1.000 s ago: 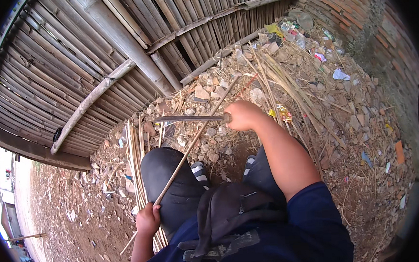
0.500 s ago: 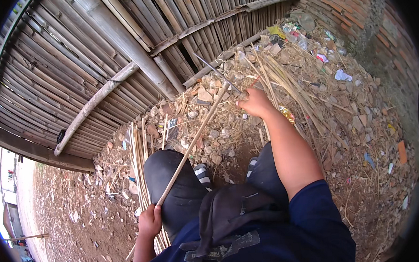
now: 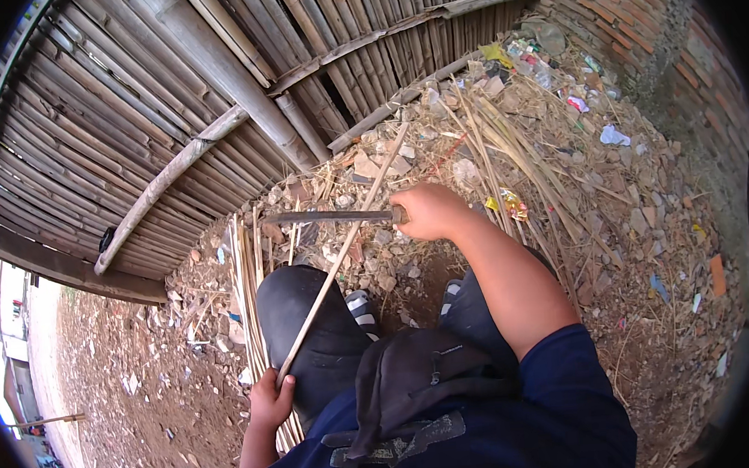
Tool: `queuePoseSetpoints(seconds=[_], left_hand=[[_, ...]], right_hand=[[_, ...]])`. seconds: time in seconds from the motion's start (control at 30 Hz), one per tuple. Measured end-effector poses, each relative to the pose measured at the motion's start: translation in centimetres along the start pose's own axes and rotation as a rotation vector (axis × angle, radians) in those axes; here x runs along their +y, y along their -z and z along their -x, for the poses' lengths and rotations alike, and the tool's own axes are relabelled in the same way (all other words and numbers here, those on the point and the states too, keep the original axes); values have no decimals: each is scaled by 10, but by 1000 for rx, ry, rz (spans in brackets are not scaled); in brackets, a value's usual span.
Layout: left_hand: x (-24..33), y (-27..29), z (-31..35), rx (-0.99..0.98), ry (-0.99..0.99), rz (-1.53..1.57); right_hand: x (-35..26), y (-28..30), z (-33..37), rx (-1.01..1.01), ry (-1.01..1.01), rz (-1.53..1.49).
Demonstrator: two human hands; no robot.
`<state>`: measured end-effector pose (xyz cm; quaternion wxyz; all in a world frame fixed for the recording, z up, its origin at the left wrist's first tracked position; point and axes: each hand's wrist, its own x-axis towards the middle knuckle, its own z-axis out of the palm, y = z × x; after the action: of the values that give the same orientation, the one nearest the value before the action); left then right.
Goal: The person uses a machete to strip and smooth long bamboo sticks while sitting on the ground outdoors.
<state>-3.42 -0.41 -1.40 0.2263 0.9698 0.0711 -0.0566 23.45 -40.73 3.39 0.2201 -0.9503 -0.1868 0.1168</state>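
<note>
My left hand (image 3: 271, 402) is closed round the lower end of a long, thin bamboo strip (image 3: 317, 308). The strip slants up and away to the right, passing over my left knee. In my right hand (image 3: 431, 212) is the handle of a machete, gripped in front of my right knee. Its long dark blade (image 3: 326, 216) points left and lies across the upper half of the strip. Whether blade and strip touch, I cannot tell. Beside my left leg rests a bundle of pale bamboo strips (image 3: 250, 310), partly hidden by the leg and left hand.
More split strips (image 3: 529, 160) lie on the ground at the far right. A bamboo wall (image 3: 152, 110) rises ahead and to the left, a brick wall (image 3: 610, 14) to the right. Rubble and litter cover the ground. A black bag (image 3: 426, 377) hangs at my front.
The machete's blade has swung from pointing away up-left to lying level across the strip. My right hand has come nearer and slightly left. The left hand stays in nearly the same place.
</note>
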Motion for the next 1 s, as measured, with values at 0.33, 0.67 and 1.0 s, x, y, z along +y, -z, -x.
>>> queuePoseSetpoints(seconds=[0.33, 0.67, 1.0], left_hand=[[0, 20, 4, -268, 101, 194], [10, 11, 4, -97, 59, 57], [6, 0, -2, -34, 4, -46]], right_hand=[[27, -16, -11, 29, 2, -95], [18, -18, -9, -9, 24, -38], [19, -7, -14, -118, -124, -95]])
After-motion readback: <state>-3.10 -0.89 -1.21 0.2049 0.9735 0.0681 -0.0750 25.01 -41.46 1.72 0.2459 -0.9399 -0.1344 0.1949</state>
